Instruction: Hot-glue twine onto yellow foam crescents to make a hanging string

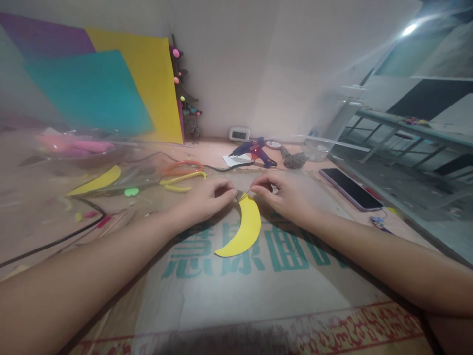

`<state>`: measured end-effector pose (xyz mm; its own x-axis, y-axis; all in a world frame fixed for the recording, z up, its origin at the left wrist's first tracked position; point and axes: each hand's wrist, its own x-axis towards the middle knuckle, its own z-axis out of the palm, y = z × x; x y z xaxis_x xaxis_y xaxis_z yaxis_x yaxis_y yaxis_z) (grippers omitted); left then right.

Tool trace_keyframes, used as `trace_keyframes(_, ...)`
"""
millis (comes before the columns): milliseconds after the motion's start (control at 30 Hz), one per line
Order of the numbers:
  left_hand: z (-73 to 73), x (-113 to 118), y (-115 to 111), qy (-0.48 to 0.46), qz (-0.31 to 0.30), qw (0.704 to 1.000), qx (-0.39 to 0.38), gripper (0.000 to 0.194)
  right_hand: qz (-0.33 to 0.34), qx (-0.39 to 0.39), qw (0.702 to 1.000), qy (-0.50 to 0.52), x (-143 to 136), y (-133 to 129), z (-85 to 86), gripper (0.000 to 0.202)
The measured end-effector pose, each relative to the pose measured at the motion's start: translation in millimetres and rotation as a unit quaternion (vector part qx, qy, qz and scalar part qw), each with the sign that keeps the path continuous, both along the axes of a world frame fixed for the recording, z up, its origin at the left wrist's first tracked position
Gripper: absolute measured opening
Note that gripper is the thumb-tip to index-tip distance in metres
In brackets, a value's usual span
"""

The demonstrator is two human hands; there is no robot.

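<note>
A yellow crescent-shaped cutout lies on the printed sheet, its top tip between my two hands. Thin string crosses that tip. My left hand is closed in a pinch on the string at the left of the tip. On the other side, my right hand pinches the string between thumb and forefinger. The fingers partly hide how the string passes around the tip.
Behind the hands are a glue gun, a ball of twine and a small digital clock. Scissors and another yellow cutout lie left; a phone lies right. Coloured sheets lean on the wall.
</note>
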<state>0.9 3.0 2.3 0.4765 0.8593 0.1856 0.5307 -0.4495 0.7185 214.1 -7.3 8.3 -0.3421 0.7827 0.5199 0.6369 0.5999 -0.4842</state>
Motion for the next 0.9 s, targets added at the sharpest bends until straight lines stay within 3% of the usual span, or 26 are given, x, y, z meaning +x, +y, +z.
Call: trace_keyframes(900,-2.8,-3.3,0.8,0.000,-0.034,0.999,-0.009,0.031,-0.002,-0.015,1.000,-0.009,2.9,3.6,-6.2,0.011)
